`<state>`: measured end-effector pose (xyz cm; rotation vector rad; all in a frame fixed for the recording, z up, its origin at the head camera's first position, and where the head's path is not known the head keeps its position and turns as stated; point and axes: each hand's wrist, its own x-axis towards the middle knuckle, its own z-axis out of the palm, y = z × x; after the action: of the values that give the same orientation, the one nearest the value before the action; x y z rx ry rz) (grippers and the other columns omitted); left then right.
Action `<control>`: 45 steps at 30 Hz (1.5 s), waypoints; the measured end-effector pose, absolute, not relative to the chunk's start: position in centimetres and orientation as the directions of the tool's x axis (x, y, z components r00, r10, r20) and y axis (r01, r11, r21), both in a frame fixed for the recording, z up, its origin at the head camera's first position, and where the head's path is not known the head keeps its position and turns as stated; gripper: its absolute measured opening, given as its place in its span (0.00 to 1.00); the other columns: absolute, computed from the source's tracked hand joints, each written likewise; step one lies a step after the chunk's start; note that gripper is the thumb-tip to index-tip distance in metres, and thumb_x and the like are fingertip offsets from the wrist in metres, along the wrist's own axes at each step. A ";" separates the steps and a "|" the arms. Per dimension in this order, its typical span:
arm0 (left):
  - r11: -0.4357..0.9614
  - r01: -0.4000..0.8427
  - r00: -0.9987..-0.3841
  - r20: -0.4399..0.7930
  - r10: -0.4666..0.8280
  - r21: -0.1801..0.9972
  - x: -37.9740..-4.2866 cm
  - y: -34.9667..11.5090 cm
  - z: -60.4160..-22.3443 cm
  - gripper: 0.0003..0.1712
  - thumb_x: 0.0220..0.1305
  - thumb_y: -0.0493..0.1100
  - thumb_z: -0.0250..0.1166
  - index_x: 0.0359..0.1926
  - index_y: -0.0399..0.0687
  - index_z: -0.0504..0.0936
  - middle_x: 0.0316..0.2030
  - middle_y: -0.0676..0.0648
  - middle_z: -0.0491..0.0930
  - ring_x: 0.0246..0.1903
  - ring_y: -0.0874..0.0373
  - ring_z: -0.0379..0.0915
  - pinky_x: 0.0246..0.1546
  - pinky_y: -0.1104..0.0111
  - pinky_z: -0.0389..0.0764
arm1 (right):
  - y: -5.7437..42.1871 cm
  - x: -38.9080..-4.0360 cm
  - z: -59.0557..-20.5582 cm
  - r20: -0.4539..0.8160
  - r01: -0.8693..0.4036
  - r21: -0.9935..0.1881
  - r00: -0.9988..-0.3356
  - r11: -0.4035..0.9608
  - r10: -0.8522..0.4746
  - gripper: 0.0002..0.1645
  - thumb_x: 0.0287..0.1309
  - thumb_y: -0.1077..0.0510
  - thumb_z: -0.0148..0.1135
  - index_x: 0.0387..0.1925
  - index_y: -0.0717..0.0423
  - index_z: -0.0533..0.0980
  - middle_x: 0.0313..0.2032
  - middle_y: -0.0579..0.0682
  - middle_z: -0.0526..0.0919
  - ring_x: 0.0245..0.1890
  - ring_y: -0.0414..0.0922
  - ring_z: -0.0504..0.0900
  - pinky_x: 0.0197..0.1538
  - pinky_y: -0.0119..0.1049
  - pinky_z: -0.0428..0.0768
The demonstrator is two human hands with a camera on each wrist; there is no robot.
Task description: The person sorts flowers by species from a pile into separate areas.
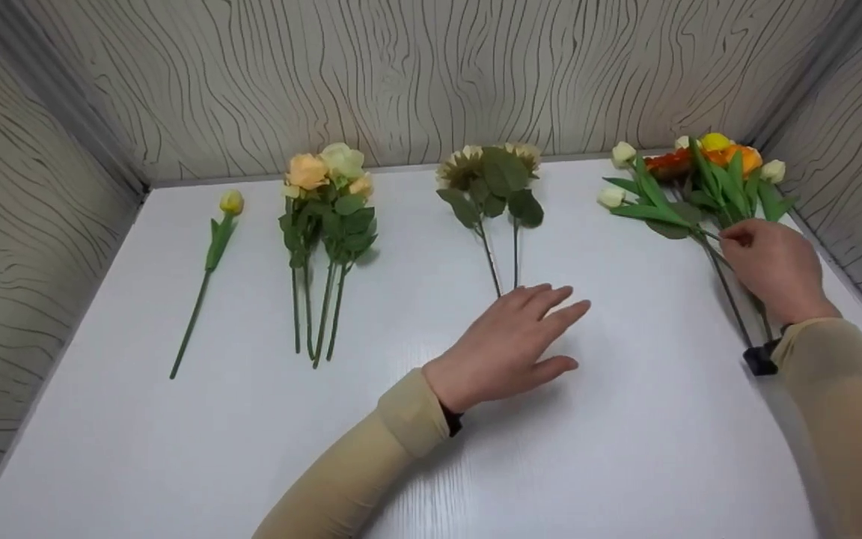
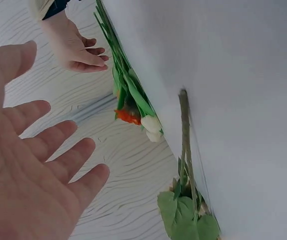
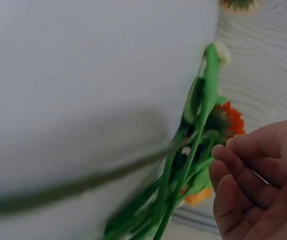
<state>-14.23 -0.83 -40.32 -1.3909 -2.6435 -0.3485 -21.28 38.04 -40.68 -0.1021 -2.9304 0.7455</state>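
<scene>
My left hand (image 1: 509, 344) hovers palm down over the white table with its fingers spread, close to the lower stems of two cream flowers (image 1: 504, 172). In the left wrist view its palm and straight fingers (image 2: 86, 155) hold nothing. My right hand (image 1: 779, 262) is beside the stems of a mixed bunch (image 1: 655, 195) at the table's right. White tulips (image 1: 623, 154), an orange flower (image 1: 738, 159) and a red-orange one make up part of that bunch. The right fingers are loosely bent, thumb and index tips together, with nothing visible between them in the right wrist view.
A single yellow tulip (image 1: 231, 202) lies at the left of the white table (image 1: 176, 464). Right of it are several peach and pale green roses (image 1: 326, 168), stems toward me. Wood-patterned panels (image 1: 371, 75) enclose the back and sides.
</scene>
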 end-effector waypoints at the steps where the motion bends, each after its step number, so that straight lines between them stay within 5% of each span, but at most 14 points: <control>1: 0.537 0.832 -0.554 0.226 0.801 0.137 -14.1 -0.5 -40.4 0.39 0.75 0.60 0.59 0.79 0.52 0.60 0.75 0.45 0.63 0.74 0.51 0.57 0.75 0.63 0.53 | 38.6 -21.1 -40.8 0.113 0.026 -0.461 -0.990 0.887 0.088 0.23 0.75 0.53 0.51 0.53 0.69 0.80 0.46 0.68 0.82 0.35 0.57 0.76 0.31 0.43 0.73; 17: 0.508 0.835 -0.546 0.206 0.812 0.212 -14.4 -0.2 -40.8 0.37 0.76 0.57 0.59 0.78 0.51 0.63 0.74 0.47 0.64 0.74 0.56 0.56 0.75 0.68 0.50 | 41.1 -21.3 -41.8 0.132 -0.008 -0.372 -0.990 0.928 0.044 0.16 0.67 0.64 0.53 0.45 0.75 0.80 0.39 0.72 0.81 0.26 0.56 0.76 0.21 0.42 0.71; 30: 0.509 0.821 -0.562 0.213 0.799 0.259 -14.6 -0.4 -40.6 0.34 0.75 0.55 0.61 0.76 0.50 0.66 0.74 0.46 0.65 0.73 0.56 0.59 0.74 0.68 0.55 | 40.2 -21.5 -40.6 0.118 -0.027 -0.364 -0.993 0.931 0.017 0.15 0.68 0.64 0.54 0.41 0.76 0.80 0.36 0.71 0.82 0.27 0.58 0.77 0.24 0.43 0.72; 37: 0.551 0.737 -0.667 0.286 0.688 0.392 -15.0 -1.2 -40.1 0.23 0.76 0.49 0.61 0.68 0.52 0.78 0.64 0.51 0.77 0.64 0.60 0.71 0.65 0.69 0.70 | 37.0 -21.3 -38.4 0.220 -0.060 -0.406 -0.975 0.912 0.034 0.17 0.72 0.61 0.53 0.44 0.73 0.81 0.43 0.72 0.80 0.36 0.63 0.76 0.35 0.55 0.73; 45: 0.442 0.470 -0.860 0.282 0.426 0.764 -16.1 -2.4 -39.6 0.13 0.76 0.43 0.60 0.55 0.52 0.88 0.47 0.61 0.84 0.46 0.69 0.77 0.48 0.73 0.77 | 28.7 -20.5 -36.4 0.051 -0.029 -0.631 -0.999 0.775 0.004 0.28 0.73 0.38 0.56 0.55 0.57 0.80 0.49 0.58 0.80 0.41 0.52 0.73 0.37 0.41 0.76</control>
<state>-16.13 -2.43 -39.64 -0.8165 -2.6266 -1.4159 -20.45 28.70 -36.45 0.0202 -2.9133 1.0373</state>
